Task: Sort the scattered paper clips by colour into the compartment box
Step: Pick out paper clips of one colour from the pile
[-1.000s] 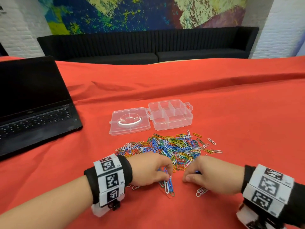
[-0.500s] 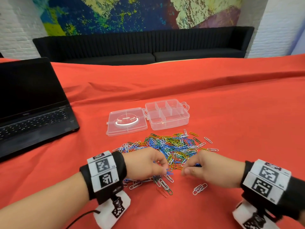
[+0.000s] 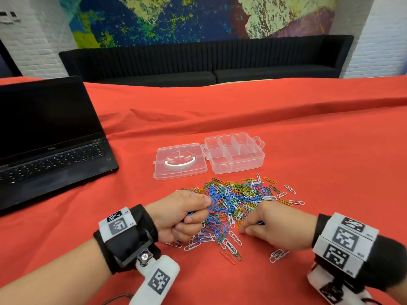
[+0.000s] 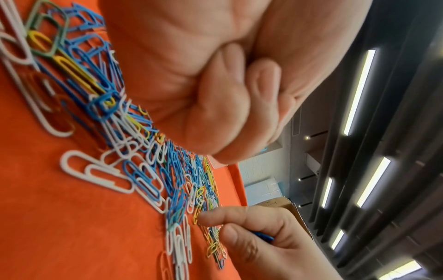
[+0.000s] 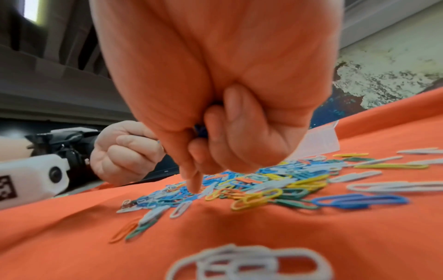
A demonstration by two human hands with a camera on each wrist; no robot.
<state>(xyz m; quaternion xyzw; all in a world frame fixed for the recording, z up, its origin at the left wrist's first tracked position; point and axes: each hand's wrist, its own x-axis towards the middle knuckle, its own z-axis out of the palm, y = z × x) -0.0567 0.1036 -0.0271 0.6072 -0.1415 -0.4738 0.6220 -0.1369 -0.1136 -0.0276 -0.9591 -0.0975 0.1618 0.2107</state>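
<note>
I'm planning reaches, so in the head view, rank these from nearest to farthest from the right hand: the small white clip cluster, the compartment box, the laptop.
From the right hand:
1. White clip cluster, just below it, toward the person.
2. Compartment box, beyond the pile, open.
3. Laptop, far left.

Bright even indoor light, soft shadows, wrist views blurred up close, bowed edges in the head view.
</note>
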